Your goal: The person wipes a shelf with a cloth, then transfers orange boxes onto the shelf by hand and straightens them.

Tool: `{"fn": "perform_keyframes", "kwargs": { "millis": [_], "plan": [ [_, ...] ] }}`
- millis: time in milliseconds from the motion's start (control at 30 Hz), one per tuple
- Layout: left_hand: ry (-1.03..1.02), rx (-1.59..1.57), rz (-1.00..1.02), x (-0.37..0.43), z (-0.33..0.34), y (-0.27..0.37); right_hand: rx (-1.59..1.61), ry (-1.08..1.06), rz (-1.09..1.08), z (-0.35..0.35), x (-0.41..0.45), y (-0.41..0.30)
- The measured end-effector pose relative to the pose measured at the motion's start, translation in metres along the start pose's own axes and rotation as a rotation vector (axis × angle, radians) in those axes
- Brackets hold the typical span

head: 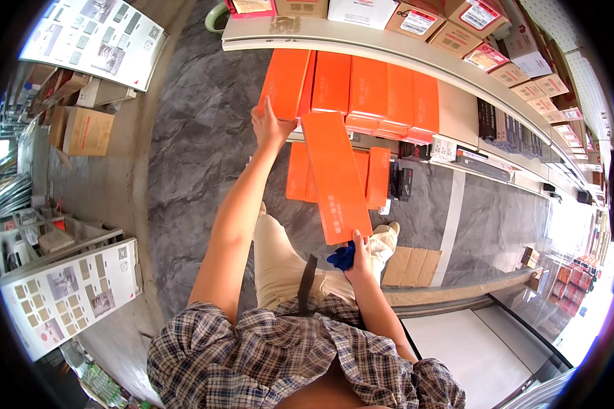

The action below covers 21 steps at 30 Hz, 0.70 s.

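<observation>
A long orange cardboard box (pixel 335 174) bearing writing is held out in front of me. My right hand (pixel 359 258) grips its near end, with a dark blue cloth (pixel 342 256) bunched in the same hand. At the front left corner of another orange box (pixel 286 82), the leftmost on the shelf, is my left hand (pixel 270 125), its fingers against that box's side. More orange boxes (pixel 369 87) stand in a row to the right. Below them, partly hidden by the held box, are further orange boxes (pixel 378 176) low near the floor.
An upper shelf (pixel 307 38) with cartons (pixel 417 19) overhangs the orange row. Black boxes (pixel 403 184) stand beside the lower ones. A flat cardboard piece (pixel 411 267) lies by my foot. Display boards (pixel 71 299) and an open carton (pixel 88 132) are at the left; a white-topped counter (pixel 460 353) is at the lower right.
</observation>
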<state>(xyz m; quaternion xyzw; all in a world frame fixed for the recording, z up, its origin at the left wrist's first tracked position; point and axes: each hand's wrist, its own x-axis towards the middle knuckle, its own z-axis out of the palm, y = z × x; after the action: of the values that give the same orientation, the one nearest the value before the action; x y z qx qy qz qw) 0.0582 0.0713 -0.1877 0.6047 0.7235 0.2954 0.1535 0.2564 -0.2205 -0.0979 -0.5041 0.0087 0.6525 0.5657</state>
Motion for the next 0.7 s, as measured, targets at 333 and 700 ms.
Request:
{"fn": "perform_keyframes", "kwargs": {
  "millis": [333, 700],
  "plan": [
    [-0.148, 0.186, -0.18, 0.039, 0.02, 0.038, -0.036, 0.041, -0.03, 0.0, -0.007, -0.008],
    [-0.215, -0.226, 0.151, 0.052, 0.02, -0.017, 0.031, -0.037, 0.018, 0.054, 0.036, -0.014]
  ]
}}
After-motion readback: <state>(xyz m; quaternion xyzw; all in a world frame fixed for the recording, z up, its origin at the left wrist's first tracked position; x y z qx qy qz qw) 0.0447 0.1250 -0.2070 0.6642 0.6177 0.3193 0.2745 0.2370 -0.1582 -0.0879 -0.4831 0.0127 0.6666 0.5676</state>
